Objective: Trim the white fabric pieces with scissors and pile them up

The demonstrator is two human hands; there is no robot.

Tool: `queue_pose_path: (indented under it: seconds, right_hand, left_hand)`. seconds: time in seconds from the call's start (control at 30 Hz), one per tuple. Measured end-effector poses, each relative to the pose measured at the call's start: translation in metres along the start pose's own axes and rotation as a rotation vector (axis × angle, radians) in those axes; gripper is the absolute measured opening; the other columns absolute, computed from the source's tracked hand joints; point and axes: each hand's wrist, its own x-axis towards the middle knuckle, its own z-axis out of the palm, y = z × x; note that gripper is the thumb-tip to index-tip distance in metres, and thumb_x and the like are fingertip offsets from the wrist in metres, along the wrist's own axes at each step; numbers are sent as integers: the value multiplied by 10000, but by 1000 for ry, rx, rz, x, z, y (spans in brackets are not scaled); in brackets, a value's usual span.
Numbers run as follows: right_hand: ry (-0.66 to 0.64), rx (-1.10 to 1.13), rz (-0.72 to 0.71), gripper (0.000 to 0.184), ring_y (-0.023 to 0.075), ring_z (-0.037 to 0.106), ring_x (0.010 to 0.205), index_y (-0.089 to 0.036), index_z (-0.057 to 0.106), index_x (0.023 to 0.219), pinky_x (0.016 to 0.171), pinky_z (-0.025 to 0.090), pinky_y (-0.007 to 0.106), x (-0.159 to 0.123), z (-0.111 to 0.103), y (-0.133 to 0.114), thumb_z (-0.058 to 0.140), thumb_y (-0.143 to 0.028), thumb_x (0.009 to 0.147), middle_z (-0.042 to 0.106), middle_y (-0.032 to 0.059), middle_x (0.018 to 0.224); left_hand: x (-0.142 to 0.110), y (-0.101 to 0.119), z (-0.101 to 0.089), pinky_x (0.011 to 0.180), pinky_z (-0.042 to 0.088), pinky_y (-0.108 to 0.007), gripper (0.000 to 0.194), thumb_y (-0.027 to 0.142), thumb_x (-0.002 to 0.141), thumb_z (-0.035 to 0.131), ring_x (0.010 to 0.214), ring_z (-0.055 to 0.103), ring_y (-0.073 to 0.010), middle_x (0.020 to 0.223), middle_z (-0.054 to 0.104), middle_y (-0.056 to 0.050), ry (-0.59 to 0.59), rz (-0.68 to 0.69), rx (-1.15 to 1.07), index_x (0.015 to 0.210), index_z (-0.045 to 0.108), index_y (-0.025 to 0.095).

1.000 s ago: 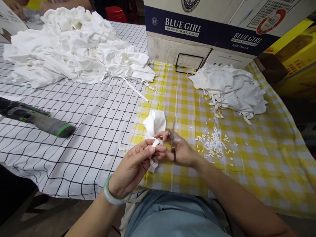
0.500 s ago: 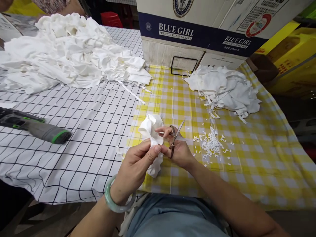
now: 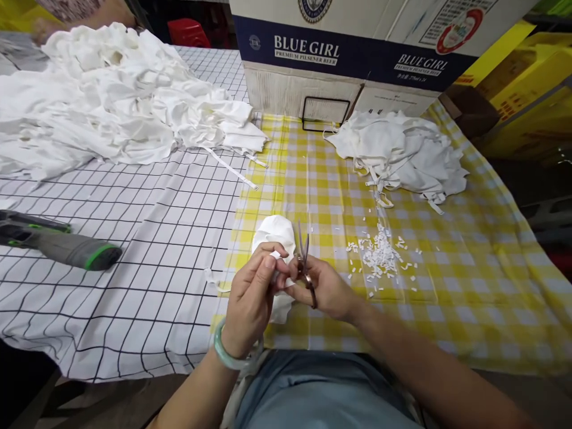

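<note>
Nearest the camera is the person's blue clothing, on the near side of the scissors. A pale green bangle circles the wrist of the left hand, just left of the scissors; its thumb and forefinger pinch a small fold of a white fabric garment, which lies partly beneath and beyond the fingers, beside the scissors. The right hand carries the scissors, fingers curled about the handles, blades parted and pointing away; whether its fingertips also grip the fabric cannot be told. A yellow-and-white checked cloth lies below the scissors. Small white clippings are heaped to their right, while a grey handheld tool with a green band lies well to their left, on a black-and-white grid tablecloth. Beyond the scissors, a pile of white strapped garments sits to the right, a larger white pile to the left. Farther past them stand a black wire stand and a Blue Girl beer carton; beyond and left are a red plastic stool and another person's arm.
</note>
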Motion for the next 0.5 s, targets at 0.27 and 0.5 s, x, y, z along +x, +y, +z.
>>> queue_pose_path:
  seconds: [0.27, 0.5]
  right_hand:
    - [150, -902, -86, 402, 157, 453, 665, -205, 470, 680, 643, 354, 292, -37, -31, -22, 784, -455, 672, 525, -13, 660]
    - [205, -939, -102, 400, 122, 405, 579, -199, 438, 620, 583, 301, 262, -42, -28, -22, 783, -399, 642, 481, -31, 588]
  left_hand:
    - [-6, -18, 16, 740, 408, -278, 320, 280, 992, 434, 962, 467, -185, 1044, 453, -65, -30, -10, 164, 743, 607, 179]
    - [-7, -28, 22, 961, 382, -356, 290, 239, 989, 402, 1149, 415, -237, 1072, 464, -79, -48, 109, 254, 794, 614, 199]
